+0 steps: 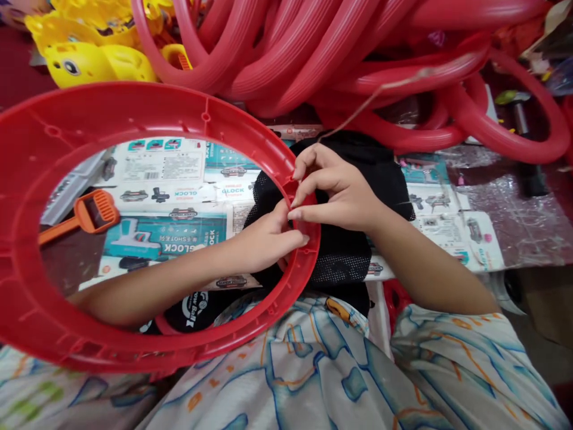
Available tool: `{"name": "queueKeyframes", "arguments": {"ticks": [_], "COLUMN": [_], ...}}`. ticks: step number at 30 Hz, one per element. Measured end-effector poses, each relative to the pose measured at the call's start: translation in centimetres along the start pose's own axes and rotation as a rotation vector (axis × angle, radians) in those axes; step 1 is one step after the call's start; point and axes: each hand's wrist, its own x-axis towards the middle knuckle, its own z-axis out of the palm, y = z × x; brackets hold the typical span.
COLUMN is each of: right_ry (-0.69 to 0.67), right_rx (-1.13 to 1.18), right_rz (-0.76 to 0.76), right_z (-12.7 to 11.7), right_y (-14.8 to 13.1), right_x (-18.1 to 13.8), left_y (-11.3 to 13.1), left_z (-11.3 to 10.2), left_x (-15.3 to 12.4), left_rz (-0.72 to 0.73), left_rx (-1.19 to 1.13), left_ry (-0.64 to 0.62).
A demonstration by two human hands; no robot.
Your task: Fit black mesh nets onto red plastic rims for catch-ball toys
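A large red plastic ring [134, 352], with ribs and screw posts on its inner face, is tilted over my lap and fills the left side. My left hand [271, 239] comes through its opening and is closed on the right-hand rim, thumb on top. Against the same stretch of rim, the bent fingers of my right hand [335, 191] pinch together beside my left fingertips. Whatever lies between those fingers is too small to make out. A thin brown cord [371, 98] runs from above my right hand toward the upper right; whether I hold it, I cannot tell.
Black mesh fabric [340, 263] lies beneath my hands on flattened printed cardboard [179, 227]. An orange toy shovel [92, 215] shows through the ring. Ribbed red hoops [304, 54] are piled at the back, beside yellow animal-shaped toy parts [98, 63]. Clear plastic wrap [519, 221] lies right.
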Motion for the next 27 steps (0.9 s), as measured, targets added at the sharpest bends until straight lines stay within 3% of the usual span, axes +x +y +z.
{"name": "queueKeyframes", "arguments": {"ticks": [6, 12, 18, 23, 27], "right_ry": [0.062, 0.099, 0.135, 0.095, 0.045], "right_rx": [-0.046, -0.063, -0.096, -0.064, -0.058], "right_rz": [0.031, 0.049, -0.042, -0.018, -0.011], "right_z": [0.2, 0.2, 0.2, 0.1, 0.2], "right_y": [0.7, 1.0, 1.5, 1.1, 1.0], "right_x": [-0.3, -0.4, -0.6, -0.3, -0.1], "left_y": [-1.0, -1.2, -1.1, -1.4, -1.6], "left_z": [1.2, 1.7, 1.5, 1.7, 1.8], "left_x": [0.3, 0.6, 1.9, 1.4, 1.0], "left_rz": [0.158, 0.209, 0.348, 0.189, 0.160], "left_rx": [-0.144, -0.443, -0.413, -0.168, -0.071], "left_ry": [0.077, -0.052, 0.132, 0.101, 0.077]}}
